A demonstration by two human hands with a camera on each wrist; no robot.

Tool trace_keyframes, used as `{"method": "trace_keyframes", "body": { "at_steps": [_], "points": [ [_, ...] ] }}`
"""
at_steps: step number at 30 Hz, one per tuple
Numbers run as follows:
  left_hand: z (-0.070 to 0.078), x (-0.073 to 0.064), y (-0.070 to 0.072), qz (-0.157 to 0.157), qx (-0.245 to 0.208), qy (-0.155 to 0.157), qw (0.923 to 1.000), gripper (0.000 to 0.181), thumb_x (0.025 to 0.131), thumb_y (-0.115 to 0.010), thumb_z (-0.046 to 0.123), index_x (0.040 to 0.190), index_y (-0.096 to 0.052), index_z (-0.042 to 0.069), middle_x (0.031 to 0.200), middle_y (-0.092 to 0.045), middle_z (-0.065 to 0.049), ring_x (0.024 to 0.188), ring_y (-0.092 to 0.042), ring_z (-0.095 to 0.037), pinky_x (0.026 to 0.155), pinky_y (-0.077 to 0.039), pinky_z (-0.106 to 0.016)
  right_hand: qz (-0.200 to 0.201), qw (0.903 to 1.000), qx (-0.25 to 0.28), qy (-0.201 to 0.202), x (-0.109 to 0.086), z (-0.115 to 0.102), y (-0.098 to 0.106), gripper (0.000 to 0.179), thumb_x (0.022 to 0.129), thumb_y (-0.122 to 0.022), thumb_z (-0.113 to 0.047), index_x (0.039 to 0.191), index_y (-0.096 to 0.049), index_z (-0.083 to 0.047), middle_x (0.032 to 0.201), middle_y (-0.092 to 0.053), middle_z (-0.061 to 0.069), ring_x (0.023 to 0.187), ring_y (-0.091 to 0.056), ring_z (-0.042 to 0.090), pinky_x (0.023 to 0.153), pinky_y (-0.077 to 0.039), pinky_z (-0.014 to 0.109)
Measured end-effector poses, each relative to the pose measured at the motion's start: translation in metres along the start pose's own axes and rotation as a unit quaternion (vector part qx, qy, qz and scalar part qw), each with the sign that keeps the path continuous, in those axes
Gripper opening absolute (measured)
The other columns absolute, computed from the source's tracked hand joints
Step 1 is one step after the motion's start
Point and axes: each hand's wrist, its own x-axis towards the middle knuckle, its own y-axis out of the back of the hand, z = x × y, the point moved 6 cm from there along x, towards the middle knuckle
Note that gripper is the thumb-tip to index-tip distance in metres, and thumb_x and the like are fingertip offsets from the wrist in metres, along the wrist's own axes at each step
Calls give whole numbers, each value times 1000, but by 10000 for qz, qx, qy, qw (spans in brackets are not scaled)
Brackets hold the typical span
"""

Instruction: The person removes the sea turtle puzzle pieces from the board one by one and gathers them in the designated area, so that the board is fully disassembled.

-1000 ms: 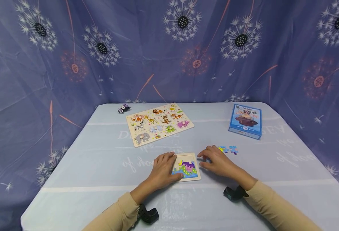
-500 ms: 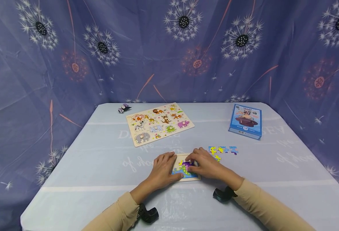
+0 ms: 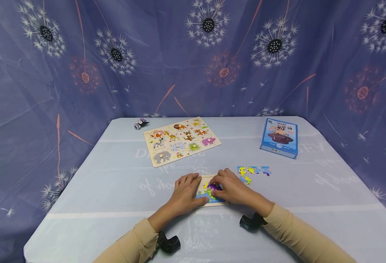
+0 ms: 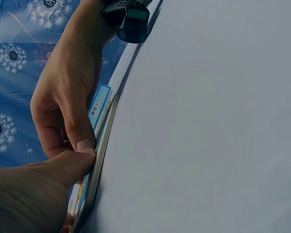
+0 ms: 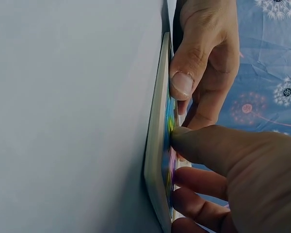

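The puzzle tray (image 3: 216,205) is lying on the middle of the table, well away from the far edge. The person seems to be fitting pieces; bare wood is showing inside the tray's back left part. The left hand (image 3: 185,191) is gripping the tray's left side, thumb lying on the picture. The right hand (image 3: 232,187) is touching the picture, fingers bent and a little apart from the thumb; I cannot tell if they are pinching a piece or just pressing. The next move seems to be calling for a soft push. Four loose pieces (image 3: 266,170) are lying just beyond the right hand. Farther off, an animal board (image 3: 166,147) and a small toy (image 3: 141,124) are sitting toward the far left corner, a blue box (image 3: 279,138) toward the far right. The right hand is hiding the tray's right side, and the table's near edge is getting cut off.
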Motion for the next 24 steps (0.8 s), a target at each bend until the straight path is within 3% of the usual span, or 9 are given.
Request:
{"method": "trace_keyframes", "body": {
  "at_steps": [17,24],
  "points": [
    [0,0,0,-4,-36,-37,10000,73,81,-66,47,137,-47,3,144,-42,-13,133,-36,-32,104,-25,-54,42,9999,-43,139,-3,-2,-1,26,80,-73,-31,102,-70,-17,89,-55,-5,82,-38,9,70,-32,23],
    [0,0,1,21,3,-30,10000,73,81,-66,48,137,-47,4,144,-42,-12,133,-36,-32,104,-25,-54,41,9999,-1,145,-2,-3,0,27,80,-74,-30,102,-63,-19,89,-57,-5,84,-41,10,73,-36,26]
  ]
}}
